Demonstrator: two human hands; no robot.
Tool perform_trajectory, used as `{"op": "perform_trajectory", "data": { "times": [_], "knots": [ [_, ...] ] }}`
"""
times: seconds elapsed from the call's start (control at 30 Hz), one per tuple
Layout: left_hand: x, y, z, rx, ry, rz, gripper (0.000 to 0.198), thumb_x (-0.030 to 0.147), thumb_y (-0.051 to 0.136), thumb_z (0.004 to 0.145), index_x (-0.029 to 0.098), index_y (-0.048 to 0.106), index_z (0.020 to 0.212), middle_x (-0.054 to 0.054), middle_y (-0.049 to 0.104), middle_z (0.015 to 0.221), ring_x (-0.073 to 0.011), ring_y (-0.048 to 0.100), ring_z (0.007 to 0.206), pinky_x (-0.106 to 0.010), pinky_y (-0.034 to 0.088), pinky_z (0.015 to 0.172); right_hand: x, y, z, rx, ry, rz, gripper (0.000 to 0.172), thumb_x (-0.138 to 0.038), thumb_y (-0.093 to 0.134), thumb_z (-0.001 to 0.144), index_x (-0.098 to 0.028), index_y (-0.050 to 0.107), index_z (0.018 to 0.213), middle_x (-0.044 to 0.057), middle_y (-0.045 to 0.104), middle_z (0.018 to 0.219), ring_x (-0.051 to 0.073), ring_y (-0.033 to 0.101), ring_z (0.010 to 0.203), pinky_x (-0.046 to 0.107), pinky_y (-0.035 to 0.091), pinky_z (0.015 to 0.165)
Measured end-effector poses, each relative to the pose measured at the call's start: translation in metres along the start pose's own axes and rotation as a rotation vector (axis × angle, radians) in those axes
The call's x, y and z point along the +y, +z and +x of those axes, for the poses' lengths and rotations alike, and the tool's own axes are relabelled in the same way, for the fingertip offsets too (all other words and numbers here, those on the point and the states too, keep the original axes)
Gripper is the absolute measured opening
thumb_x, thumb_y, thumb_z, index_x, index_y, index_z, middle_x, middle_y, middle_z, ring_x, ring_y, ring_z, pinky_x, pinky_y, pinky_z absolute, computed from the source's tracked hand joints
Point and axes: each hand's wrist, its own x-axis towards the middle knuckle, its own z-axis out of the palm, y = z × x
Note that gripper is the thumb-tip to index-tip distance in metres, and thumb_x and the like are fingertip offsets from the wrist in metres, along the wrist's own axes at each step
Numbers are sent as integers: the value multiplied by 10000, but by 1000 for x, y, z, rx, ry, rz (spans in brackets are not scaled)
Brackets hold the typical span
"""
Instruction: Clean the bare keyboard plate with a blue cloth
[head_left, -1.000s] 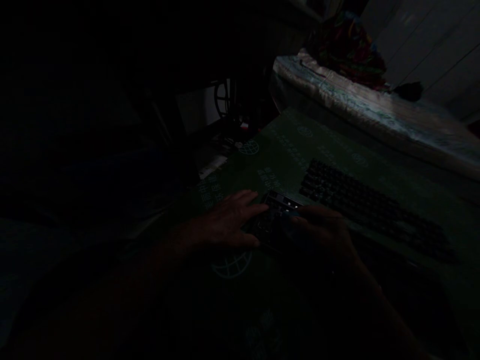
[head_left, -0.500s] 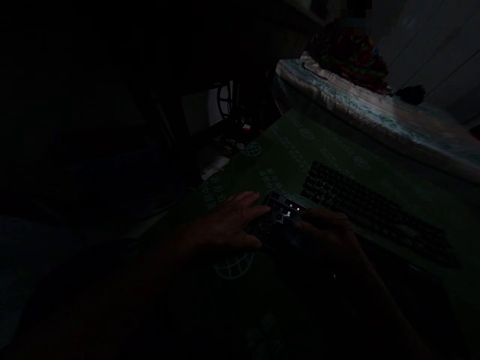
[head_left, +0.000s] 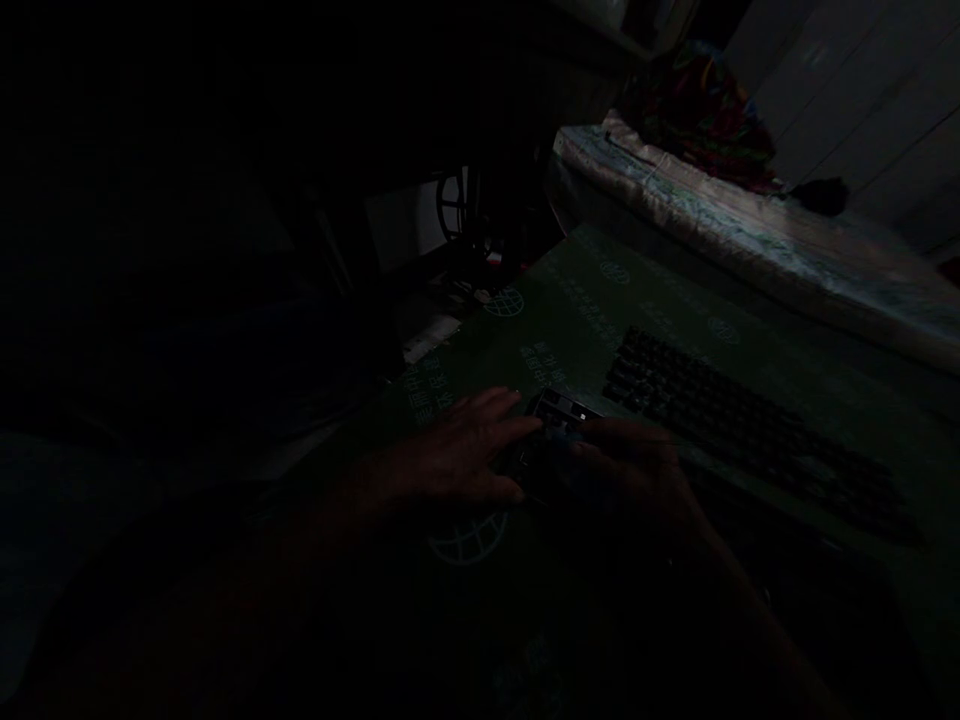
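Observation:
The light is very dim. My left hand (head_left: 469, 450) lies with fingers spread, its fingertips against the left end of a dark keyboard base (head_left: 551, 403) with small pale patches on it. My right hand (head_left: 637, 460) bends over the same base, fingers closed around something dark and bluish (head_left: 576, 465) that I cannot make out. Beyond the right hand lies a separate black bank of keyboard keys (head_left: 735, 415), slanting away to the right. Shadow hides most of the base under and past my right hand.
A green printed board (head_left: 570, 290) with white lettering and globe marks carries everything. Behind it stands a bed or mattress edge (head_left: 720, 220) with a colourful cloth heap (head_left: 705, 120). At the left back is a dark frame with a spoked wheel (head_left: 452, 205).
My right hand has shifted slightly left over the base, covering more of its pale patches. My left hand stays nearly where it was. The picture is a little darker.

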Motion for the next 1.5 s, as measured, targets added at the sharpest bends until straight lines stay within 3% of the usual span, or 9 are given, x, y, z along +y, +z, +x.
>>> {"op": "perform_trajectory", "data": {
  "times": [0.13,0.37,0.67,0.83,1.03,1.3,1.5],
  "knots": [
    [2,-1,-2,-17,-18,-9,765,509,622,761,312,276,1414,-109,117,1546,-330,70,1408,-534,199,1093,-1,-6,1,2,83,-60,213,-353,739,647,-158,722,730,46,709,685,198,646,637,270,495,537],
    [5,-5,-3,-31,-23,3,750,508,606,772,307,274,1414,-112,127,1544,-329,81,1407,-540,218,1084,1,-7,2,-51,-4,-63,208,-380,716,672,-176,722,710,43,707,684,201,650,649,277,513,554],
    [-4,4,1,-3,12,-3,771,531,612,758,328,267,1416,-100,124,1546,-345,89,1403,-560,192,1089,-4,-3,5,85,16,-95,237,-393,708,686,-168,718,757,54,710,711,201,653,658,275,509,555],
    [-1,1,0,-17,-23,1,777,518,630,750,319,282,1414,-101,123,1546,-351,91,1402,-559,187,1095,5,-1,7,32,-44,-48,208,-380,684,710,-179,709,757,60,713,735,214,655,687,307,518,597],
    [7,-7,0,-61,-44,-9,762,500,626,760,292,293,1412,-123,135,1540,-343,81,1404,-560,192,1090,-6,-10,6,85,30,-111,243,-394,713,674,-157,712,727,55,705,680,212,649,654,287,502,552],
    [1,-1,-1,-20,-16,-1,757,514,616,764,299,291,1412,-111,135,1543,-343,88,1404,-549,211,1087,-6,-16,4,39,102,-65,282,-409,731,648,-141,716,735,53,696,659,198,637,612,267,481,510],
    [6,-5,-2,-22,-24,-14,755,496,625,760,306,293,1411,-95,136,1545,-344,90,1404,-542,207,1093,-2,-8,6,199,43,-73,241,-393,710,678,-160,702,743,50,703,697,205,646,660,286,502,562]
  ]
}}
